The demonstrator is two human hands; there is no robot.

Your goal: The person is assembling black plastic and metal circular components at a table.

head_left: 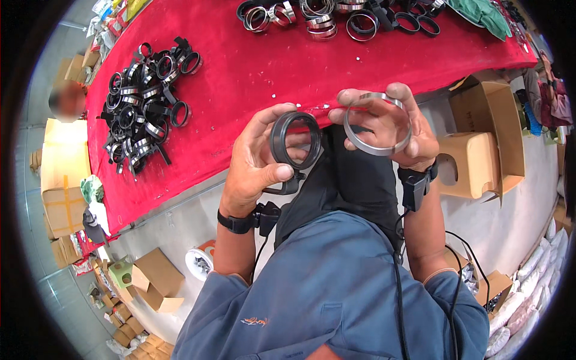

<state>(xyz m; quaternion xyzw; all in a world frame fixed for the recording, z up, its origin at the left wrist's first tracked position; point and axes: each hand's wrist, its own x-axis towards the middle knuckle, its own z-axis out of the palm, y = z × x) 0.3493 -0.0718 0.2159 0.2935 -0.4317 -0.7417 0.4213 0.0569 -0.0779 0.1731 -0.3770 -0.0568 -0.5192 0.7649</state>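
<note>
My left hand (245, 165) grips a black ring (278, 141) with a small black arm sticking out below it; the thumb presses on its lower side and the fingers curl behind. Level with it, my right hand (420, 135) holds a thin silver metal ring (371, 148), thumb and fingertips on its rim. The two rings are apart, a short gap between them. Both are held above my lap, by the near edge of the red-covered table (240, 72). Left of my hands on the table lies a heap of black rings with silver bands (144, 105).
More silver rings (321, 27) and black rings (408, 23) lie along the table's far side, near a green cloth (480, 17). An open cardboard box (504, 114) and a tan stool-like thing (471, 165) stand at right. A white bucket (193, 264) is lower left. Black cables (399, 306) hang by my right arm.
</note>
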